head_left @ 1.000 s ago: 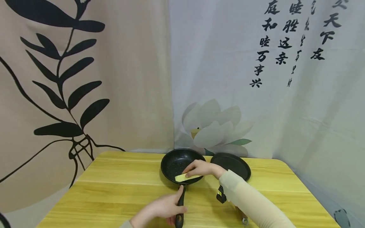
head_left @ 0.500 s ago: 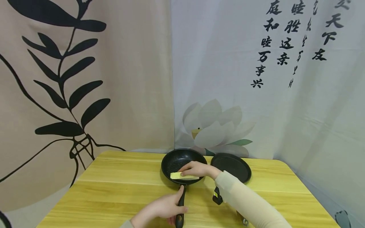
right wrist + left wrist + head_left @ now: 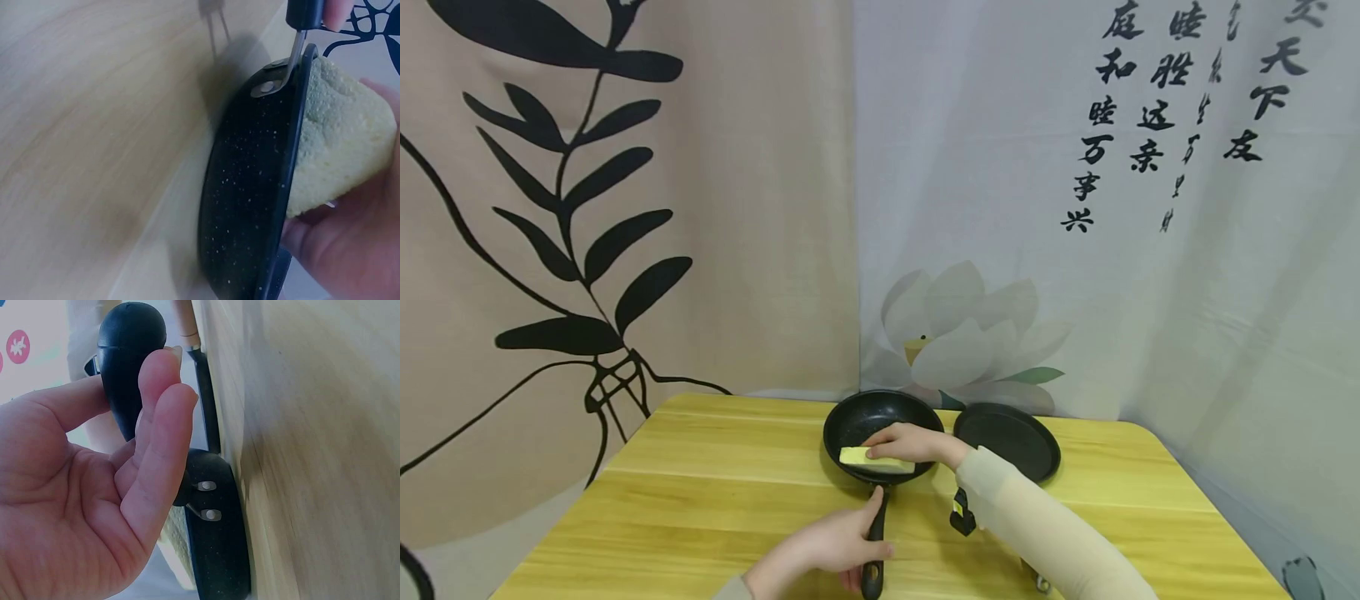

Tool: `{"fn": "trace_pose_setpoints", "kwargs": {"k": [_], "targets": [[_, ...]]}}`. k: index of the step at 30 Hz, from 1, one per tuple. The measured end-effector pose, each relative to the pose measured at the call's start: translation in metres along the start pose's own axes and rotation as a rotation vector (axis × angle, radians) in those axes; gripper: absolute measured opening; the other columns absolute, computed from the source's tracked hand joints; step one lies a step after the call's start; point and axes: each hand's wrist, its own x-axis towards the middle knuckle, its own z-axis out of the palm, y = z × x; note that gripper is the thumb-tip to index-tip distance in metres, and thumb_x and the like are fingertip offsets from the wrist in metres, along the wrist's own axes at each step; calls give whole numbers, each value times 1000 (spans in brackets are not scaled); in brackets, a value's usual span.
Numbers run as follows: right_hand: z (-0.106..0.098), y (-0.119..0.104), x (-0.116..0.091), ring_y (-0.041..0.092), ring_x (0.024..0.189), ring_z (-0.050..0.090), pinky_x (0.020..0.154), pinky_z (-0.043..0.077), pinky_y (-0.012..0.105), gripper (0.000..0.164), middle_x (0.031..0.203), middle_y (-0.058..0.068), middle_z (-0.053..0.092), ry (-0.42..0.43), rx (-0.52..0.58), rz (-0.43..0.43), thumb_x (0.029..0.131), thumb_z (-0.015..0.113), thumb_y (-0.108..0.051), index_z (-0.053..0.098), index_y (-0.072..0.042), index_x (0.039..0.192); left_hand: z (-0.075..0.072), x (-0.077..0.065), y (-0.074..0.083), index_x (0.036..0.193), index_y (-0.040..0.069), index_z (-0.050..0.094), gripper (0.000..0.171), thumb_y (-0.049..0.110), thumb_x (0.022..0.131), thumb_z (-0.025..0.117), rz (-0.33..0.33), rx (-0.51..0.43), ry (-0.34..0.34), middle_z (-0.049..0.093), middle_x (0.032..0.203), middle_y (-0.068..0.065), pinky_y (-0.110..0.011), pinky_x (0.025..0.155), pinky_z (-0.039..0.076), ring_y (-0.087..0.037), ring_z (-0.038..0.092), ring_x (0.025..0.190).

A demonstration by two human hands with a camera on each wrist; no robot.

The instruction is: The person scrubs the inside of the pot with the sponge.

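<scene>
A black speckled frying pan [image 3: 850, 427] sits on the wooden table, its handle [image 3: 877, 533] pointing toward me. My left hand [image 3: 842, 540] holds that handle, with the thumb pointing up it toward the pan. In the left wrist view, fingers [image 3: 165, 431] and thumb lie on either side of the black grip. Inside the pan's near part, my right hand [image 3: 904, 442] grips a pale yellow sponge [image 3: 877, 460] from above. The right wrist view shows the sponge's face [image 3: 322, 112] greyish and dirty, above the rim. Part of the pan's inside is hidden by the right hand.
A flat black griddle pan [image 3: 1009, 442] lies right of the frying pan. The right sleeve [image 3: 1048, 525] passes over its handle, whose black neck [image 3: 962, 512] and end ring [image 3: 1042, 583] show. Printed cloth hangs [image 3: 760, 208] behind the table [image 3: 700, 483].
My right hand has slid the sponge leftward across the near part of the pan, and the sponge lies less tilted. The left hand has kept its hold on the handle.
</scene>
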Motion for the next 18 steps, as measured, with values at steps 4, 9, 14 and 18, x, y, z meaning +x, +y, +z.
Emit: {"fn": "trace_pose_setpoints", "kwargs": {"k": [4,9,14,18], "targets": [[0,-1,1,12,120,54,98,45,32,43,131,-6,59,1,10,4,99,51,-41,61,-17,133,1,0,1,152,-8,9,85,27,96,63,1,20,12,62,53,-8,-45,45,54,-22,60,41],[-1,-1,3,13,120,54,98,45,33,43,131,-5,59,7,6,16,99,51,-42,61,-18,133,1,0,2,152,-8,8,85,27,96,63,3,17,9,62,52,-8,-44,44,53,-20,59,40],[-1,-2,5,12,121,53,99,44,33,43,132,-6,59,4,0,23,99,50,-42,61,-19,133,1,0,3,152,-8,8,85,27,96,63,4,23,12,61,51,-8,-43,44,53,-19,58,39],[0,-3,6,14,121,53,99,44,35,44,132,-5,59,-1,7,23,99,51,-42,61,-17,134,2,-1,3,151,-9,8,85,27,96,62,7,25,13,62,52,-8,-44,44,53,-18,58,39]]}}
